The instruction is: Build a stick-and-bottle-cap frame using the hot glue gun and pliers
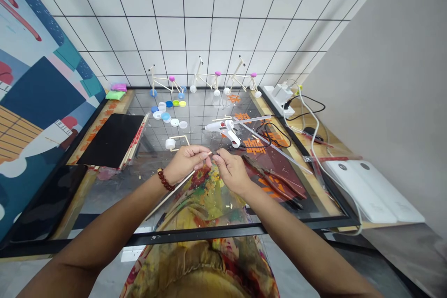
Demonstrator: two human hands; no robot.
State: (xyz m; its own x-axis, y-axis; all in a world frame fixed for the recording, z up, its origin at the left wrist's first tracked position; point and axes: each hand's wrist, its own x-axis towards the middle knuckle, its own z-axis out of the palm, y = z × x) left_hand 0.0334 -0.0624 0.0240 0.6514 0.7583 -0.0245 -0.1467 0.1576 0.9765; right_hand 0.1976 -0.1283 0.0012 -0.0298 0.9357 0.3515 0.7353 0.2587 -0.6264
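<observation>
My left hand (188, 160), with a brown bead bracelet on its wrist, is closed in a pinch on a short wooden stick (210, 152); only the stick's tip shows. Close beside it, my right hand (230, 167) is pinched too, and what its fingertips hold is too small to make out. A long thin wooden stick (171, 194) lies on the glass below my left hand. Just beyond the hands sit a white bottle cap (170, 143) joined to a few thin sticks (179, 137) and a white glue gun (221, 126) with a clear glue stick in its back.
Three small stick-built bicycles (206, 79) stand along the tiled wall. Loose coloured bottle caps (166, 117) lie left of centre. Red-handled pliers (275, 179) rest at right, near black cable loops. A black flat board (113, 137) is at left; white power banks (370, 191) sit far right.
</observation>
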